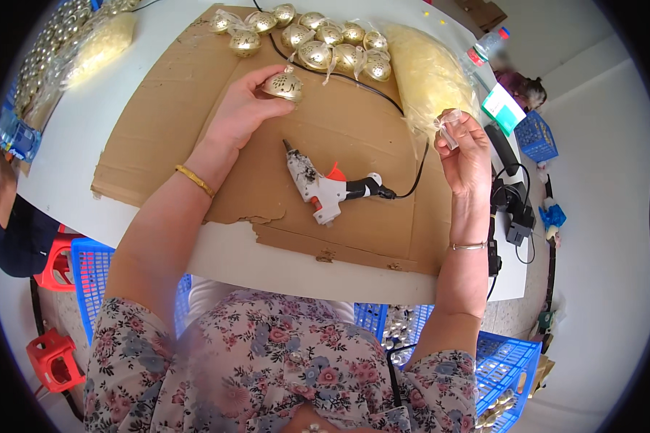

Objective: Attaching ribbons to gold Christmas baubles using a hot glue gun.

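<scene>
My left hand [240,108] holds a gold bell-shaped ornament [283,85] by its side, just above a brown cardboard sheet [152,123] on the white table [72,130]. My right hand [466,151] pinches a small white ribbon bow [449,130] at the right edge of the cardboard. Between the hands a white glue gun [325,189] with an orange trigger lies on the cardboard, its black cord [354,81] running to the far side. A row of several finished gold ornaments [318,40] with white bows lies at the far edge.
A clear bag of pale yellow-white bows [426,72] lies at the far right, another bag with gold ornaments [72,43] at the far left. Blue plastic crates [87,274] stand under the table, red stools [50,353] at left. Another person [7,216] sits at left.
</scene>
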Tool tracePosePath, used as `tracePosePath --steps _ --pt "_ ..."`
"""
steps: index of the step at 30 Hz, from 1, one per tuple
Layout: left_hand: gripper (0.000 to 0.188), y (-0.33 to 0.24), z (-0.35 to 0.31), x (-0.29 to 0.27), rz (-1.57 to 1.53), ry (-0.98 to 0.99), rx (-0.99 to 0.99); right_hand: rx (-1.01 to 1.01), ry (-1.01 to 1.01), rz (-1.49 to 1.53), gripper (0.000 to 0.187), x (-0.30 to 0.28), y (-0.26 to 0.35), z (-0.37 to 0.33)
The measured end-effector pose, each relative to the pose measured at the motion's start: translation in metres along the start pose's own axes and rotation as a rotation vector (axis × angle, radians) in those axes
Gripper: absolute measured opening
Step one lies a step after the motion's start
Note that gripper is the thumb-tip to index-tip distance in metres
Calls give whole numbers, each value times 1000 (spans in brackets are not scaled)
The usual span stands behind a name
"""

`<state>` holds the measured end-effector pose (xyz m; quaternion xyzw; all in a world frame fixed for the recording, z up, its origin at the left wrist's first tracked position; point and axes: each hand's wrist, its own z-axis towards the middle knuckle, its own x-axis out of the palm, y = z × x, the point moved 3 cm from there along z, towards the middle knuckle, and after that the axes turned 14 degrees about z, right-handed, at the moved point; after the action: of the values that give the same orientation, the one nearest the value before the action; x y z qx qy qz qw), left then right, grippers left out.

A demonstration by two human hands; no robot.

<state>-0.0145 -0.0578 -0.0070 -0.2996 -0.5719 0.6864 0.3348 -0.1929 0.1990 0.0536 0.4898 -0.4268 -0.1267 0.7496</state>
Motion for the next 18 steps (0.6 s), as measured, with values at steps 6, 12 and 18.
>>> tracePosePath --steps 6,12,18 --pt "59 -6 2 14 138 102 18 69 299 -287 10 60 -7 4" --pt "55 -18 -7 21 190 143 143 5 738 -582 10 124 -34 -3" --pt "52 -24 -14 31 207 208 267 -151 726 -643 13 116 -49 15"
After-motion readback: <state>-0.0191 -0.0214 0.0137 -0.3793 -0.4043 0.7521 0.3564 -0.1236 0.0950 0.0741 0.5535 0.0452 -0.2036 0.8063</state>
